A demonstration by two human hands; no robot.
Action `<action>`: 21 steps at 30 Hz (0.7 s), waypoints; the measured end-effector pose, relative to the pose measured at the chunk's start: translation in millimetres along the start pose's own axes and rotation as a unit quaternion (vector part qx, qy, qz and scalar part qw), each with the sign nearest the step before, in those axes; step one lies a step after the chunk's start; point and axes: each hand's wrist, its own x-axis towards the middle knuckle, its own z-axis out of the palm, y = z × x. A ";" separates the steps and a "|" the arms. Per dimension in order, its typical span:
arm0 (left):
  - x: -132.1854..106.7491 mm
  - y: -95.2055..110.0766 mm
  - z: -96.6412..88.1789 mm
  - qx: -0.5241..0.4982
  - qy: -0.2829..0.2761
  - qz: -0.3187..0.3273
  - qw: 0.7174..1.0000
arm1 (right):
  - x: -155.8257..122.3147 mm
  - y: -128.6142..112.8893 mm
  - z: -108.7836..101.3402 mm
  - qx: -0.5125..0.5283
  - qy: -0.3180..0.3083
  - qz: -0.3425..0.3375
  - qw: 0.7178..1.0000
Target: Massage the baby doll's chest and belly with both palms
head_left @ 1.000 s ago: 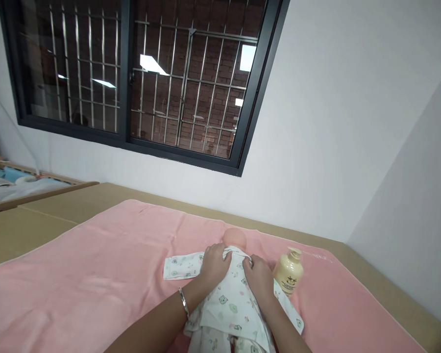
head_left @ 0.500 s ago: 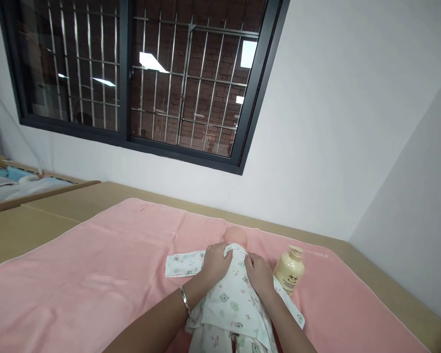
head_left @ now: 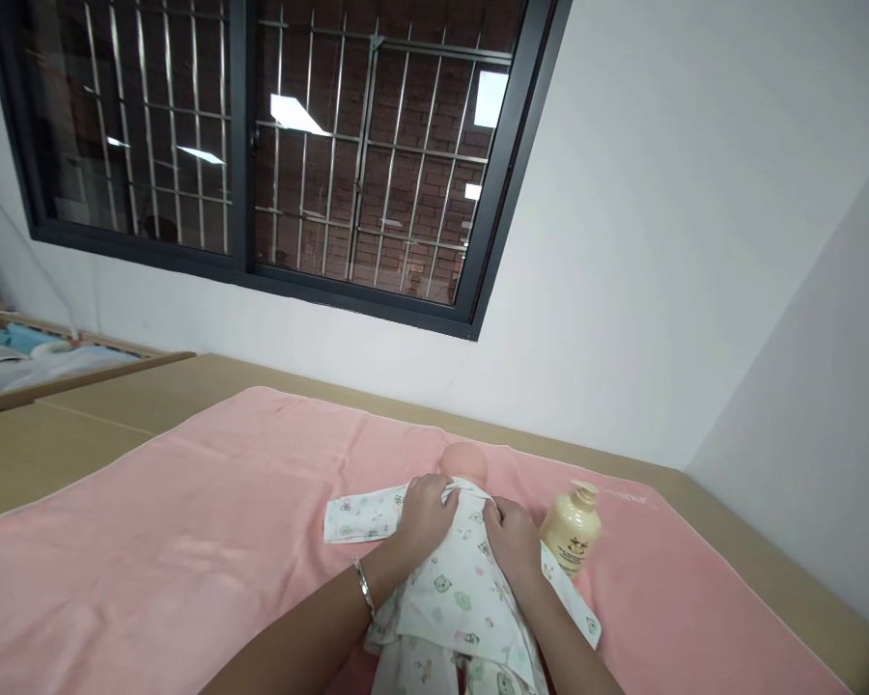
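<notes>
A baby doll lies on a pink blanket [head_left: 210, 502], with only the top of its head [head_left: 464, 463] showing beyond the collar. White printed baby clothes, a long-sleeved shirt [head_left: 460, 579] and pants [head_left: 416, 666], cover its body. My left hand [head_left: 429, 516] grips the shirt at the left side of the neckline, fingers curled over the cloth. On the opposite side of the collar, my right hand [head_left: 511, 541] pinches the fabric. One sleeve [head_left: 362, 514] stretches out to the left; the other sleeve [head_left: 575, 603] slants down right, partly behind my right forearm.
A cream pump bottle [head_left: 574, 526] stands on the blanket close to my right hand. Behind the tan tabletop [head_left: 181, 386] rise a white wall and a barred window [head_left: 362, 164]. A wooden-edged bin [head_left: 50, 362] with blue and white cloths sits far left.
Both hands stay at the collar with only a slight shift of the fingers. The neckline lies a little lower and flatter, and the view has tilted slightly.
</notes>
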 end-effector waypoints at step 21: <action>-2.5 9.1 -13.4 0.011 -0.051 -0.061 0.997 | 1.8 -2.9 -4.5 0.024 -0.039 -0.012 0.999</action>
